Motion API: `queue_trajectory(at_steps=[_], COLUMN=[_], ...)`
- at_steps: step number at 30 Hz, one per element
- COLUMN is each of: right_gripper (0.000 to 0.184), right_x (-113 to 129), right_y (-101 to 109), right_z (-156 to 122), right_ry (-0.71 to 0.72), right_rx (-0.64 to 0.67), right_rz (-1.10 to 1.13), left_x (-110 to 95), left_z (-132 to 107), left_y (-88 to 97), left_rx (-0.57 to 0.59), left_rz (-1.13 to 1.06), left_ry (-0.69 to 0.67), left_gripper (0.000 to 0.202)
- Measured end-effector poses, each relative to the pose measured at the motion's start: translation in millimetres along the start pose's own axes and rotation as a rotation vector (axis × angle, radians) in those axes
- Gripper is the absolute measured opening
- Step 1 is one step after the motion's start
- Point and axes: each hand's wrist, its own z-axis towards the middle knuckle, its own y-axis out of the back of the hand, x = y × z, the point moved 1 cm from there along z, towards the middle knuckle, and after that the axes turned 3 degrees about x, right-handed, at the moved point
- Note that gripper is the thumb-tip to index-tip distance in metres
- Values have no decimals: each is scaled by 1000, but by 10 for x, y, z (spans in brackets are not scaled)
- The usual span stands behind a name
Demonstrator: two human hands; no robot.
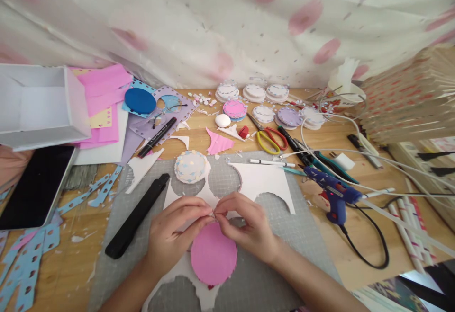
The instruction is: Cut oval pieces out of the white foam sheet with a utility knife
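Observation:
My left hand (177,229) and my right hand (247,224) meet over the middle of the mat, fingertips pinched together. Whatever they pinch is too small to make out. Just below the fingertips lies a round pink disc (213,254), with a small dark red spot at its lower edge. Under it is a white foam sheet (268,179) with round pieces cut out. Beyond the hands sits a white round piece (191,166) dotted with pale blue and yellow bits. A black long-handled tool (138,217) lies left of my left hand.
A blue glue gun (334,193) with cables stands at the right. Scissors (272,139), a marker (157,138) and several decorated discs (234,109) lie towards the back. At the left are a phone (33,184), a white box (39,103) and strips of punched blue paper (33,264).

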Motion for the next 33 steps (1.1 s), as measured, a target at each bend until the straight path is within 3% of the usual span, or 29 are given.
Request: queue_trajectory(at_steps=[4, 7, 13, 19, 33], right_gripper=[13, 13, 10, 14, 24], right_x=[-10, -18, -27, -35, -26], right_y=[-18, -27, -25, -41, -182], right_z=[-14, -18, -9, 9, -40], right_ry=[-3, 0, 35, 89, 28], right_rx=[-18, -9, 127, 270, 253], right_rz=[-24, -36, -113, -247, -18], left_x=[13, 21, -8, 0, -50], left_z=[-2, -12, -14, -11, -10], left_y=[-30, -54, -67, -85, -94], left_rx=[61, 170, 308, 333, 371], left_rz=[43, 126, 208, 257, 275], left_ry=[-11, -30, -94, -105, -196], left_gripper=[28, 23, 16, 19, 15])
